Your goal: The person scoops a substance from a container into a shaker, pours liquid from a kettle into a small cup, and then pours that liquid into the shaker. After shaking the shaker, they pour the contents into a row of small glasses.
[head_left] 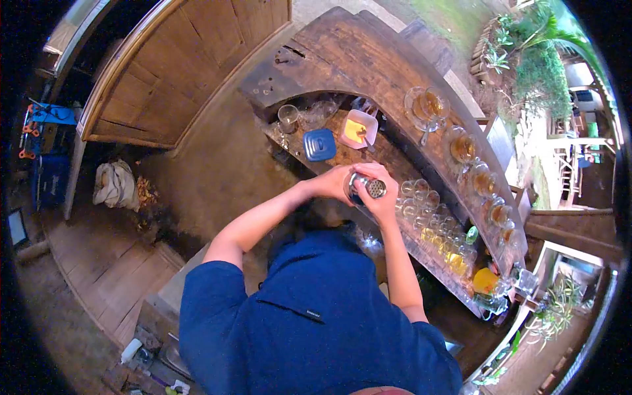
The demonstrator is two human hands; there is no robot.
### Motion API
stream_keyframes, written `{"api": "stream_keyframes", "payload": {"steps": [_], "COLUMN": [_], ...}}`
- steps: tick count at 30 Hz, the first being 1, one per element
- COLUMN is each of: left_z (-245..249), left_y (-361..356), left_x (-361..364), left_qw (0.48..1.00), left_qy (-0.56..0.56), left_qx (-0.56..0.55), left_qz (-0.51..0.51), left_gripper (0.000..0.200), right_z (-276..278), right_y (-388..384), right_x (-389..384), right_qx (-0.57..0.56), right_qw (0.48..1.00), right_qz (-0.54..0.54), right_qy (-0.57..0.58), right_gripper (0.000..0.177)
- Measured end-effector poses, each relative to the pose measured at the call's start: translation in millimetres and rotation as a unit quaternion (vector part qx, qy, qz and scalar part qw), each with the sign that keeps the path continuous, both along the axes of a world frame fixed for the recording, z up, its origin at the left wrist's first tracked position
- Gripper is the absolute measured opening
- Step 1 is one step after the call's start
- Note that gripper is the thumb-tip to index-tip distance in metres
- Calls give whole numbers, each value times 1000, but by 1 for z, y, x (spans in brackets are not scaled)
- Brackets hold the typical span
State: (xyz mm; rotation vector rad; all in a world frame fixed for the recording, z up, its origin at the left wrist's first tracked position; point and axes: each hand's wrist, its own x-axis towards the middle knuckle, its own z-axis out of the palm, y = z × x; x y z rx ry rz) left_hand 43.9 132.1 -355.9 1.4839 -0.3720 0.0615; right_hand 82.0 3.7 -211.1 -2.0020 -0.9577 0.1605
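Both of my hands are wrapped around a shaker jar (377,189) with a perforated silver metal lid. My left hand (334,183) grips its side from the left, and my right hand (384,197) closes over it from the right, with fingers near the lid. Much of the jar's body is hidden by my fingers. Just beyond my hands, on the lower counter, sit a square container with a blue lid (319,145) and a pale tub (370,121) of yellow contents with a spoon-like utensil in it.
Several small glasses (421,197) stand to the right on the lower counter, some holding yellow liquid. Cups of amber drink (463,148) line the raised curved wooden bar (355,49). An upright glass (288,115) is near the lower counter's left end. A wooden panel (191,72) rises at left.
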Motion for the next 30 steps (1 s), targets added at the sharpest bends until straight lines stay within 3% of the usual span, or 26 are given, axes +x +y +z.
{"api": "stream_keyframes", "payload": {"steps": [5,8,10,14,16,20,26,30], "left_z": [-25,-47,-40,-26,-24,-25,-3,-5], "left_y": [-12,-24,-22,-22,-24,-29,-26,-30], "left_x": [3,3,0,-5,-10,-13,-16,-13], "left_qw": [999,999,999,995,995,995,992,988], "left_qy": [-46,-31,-18,-75,-17,-10,17,103], "left_qx": [-1,34,-31,-36,-82,-32,-65,-44], "left_qz": [24,25,22,54,58,94,104,109], "left_gripper": [78,92,82,72,67,66,67,67], "right_z": [-16,-14,-13,-13,-16,-13,-13,-15], "right_y": [0,3,6,7,8,11,12,10], "right_x": [-9,-14,-14,-15,-16,-20,-23,-19], "right_qx": [50,61,64,56,65,65,98,116], "right_qw": [998,996,995,995,992,989,981,979], "right_qz": [-36,-45,-55,-64,-79,-102,-134,-141], "right_qy": [-16,-37,-43,-57,-69,-84,-103,-94], "right_gripper": [12,10,9,8,10,6,14,13]}}
